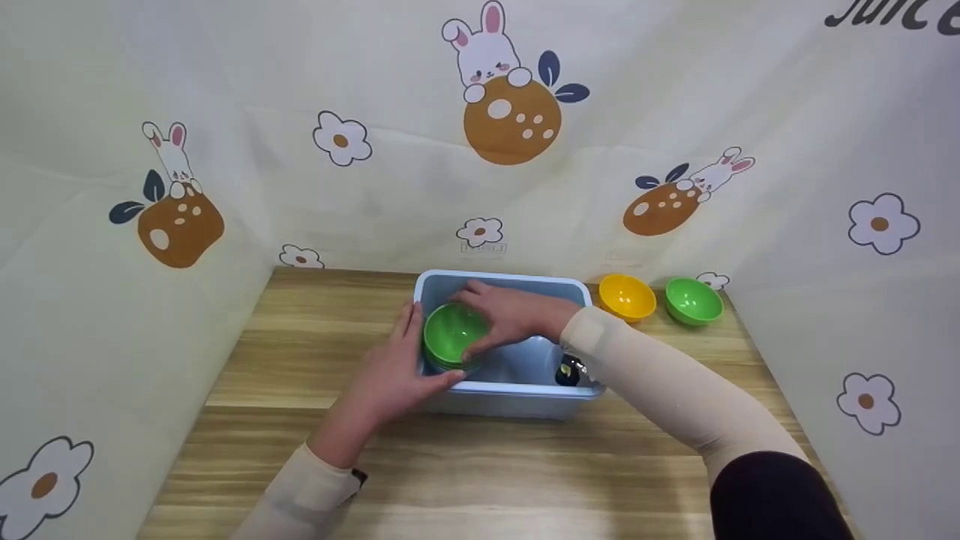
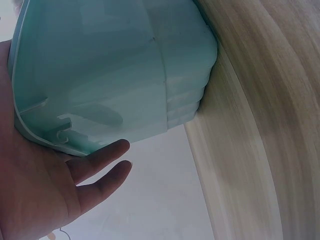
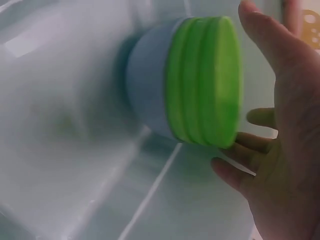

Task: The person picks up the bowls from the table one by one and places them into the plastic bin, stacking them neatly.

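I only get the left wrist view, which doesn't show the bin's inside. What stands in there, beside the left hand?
Observer: A stack: green bowls above a blue bowl.
Operator: Where's the right hand?
Observer: The right hand is at the stack's top rim, thumb and fingers spread apart.
Operator: Any bowls outside the bin?
Observer: Yes, an orange bowl and a green bowl, on the table right of the bin.
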The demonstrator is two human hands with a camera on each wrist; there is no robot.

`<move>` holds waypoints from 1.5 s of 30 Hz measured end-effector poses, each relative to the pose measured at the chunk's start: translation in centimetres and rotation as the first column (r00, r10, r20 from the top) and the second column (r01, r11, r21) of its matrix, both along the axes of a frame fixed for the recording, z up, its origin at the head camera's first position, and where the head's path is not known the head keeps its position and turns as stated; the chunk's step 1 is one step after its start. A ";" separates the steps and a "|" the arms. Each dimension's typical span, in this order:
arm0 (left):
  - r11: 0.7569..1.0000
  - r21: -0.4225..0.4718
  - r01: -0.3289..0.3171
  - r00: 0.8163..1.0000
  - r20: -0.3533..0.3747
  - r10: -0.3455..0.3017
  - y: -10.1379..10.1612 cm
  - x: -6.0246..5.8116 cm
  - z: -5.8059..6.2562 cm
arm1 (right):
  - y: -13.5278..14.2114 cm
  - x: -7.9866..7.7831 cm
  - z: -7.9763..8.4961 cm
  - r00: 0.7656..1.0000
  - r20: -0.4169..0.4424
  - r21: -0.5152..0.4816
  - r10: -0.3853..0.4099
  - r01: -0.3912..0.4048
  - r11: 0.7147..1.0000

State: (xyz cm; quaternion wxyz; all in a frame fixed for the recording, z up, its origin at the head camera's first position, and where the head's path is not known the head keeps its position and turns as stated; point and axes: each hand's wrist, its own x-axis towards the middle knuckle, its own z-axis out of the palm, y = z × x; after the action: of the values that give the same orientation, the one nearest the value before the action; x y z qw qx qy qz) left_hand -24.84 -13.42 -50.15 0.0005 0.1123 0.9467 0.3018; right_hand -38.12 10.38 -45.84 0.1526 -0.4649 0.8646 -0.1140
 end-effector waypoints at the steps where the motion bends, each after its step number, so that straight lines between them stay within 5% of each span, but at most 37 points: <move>1: 1.000 -0.006 -0.002 1.000 0.001 0.002 0.0 0.0 0.0 | 0.2 0.0 0.4 1.000 0.004 -0.003 -0.006 0.006 1.000; 13: 1.000 -0.017 -0.006 1.000 0.000 0.006 -0.1 0.0 0.0 | 3.6 1.9 4.0 1.000 0.002 -0.092 -0.024 0.025 0.995; 26: 1.000 -0.008 -0.014 1.000 -0.020 0.014 -0.2 0.0 -0.2 | 10.4 5.0 5.0 0.991 0.006 -0.307 -0.135 0.131 0.943; 33: 1.000 -0.028 -0.012 1.000 -0.011 0.012 -0.2 -0.1 -0.2 | 15.2 6.4 3.1 0.967 0.003 -0.461 -0.256 0.229 0.858; 45: 0.999 -0.039 -0.001 1.000 -0.028 0.000 -0.2 0.0 -0.1 | 20.4 7.5 -1.6 0.898 0.017 -0.676 -0.439 0.334 0.656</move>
State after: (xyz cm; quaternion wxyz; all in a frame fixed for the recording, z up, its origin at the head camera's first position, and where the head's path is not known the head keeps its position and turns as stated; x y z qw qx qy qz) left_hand -24.86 -13.59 -50.26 -0.0108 0.1161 0.9525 0.2815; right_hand -30.67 30.81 -47.42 -0.1151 -0.3002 0.8540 -0.4090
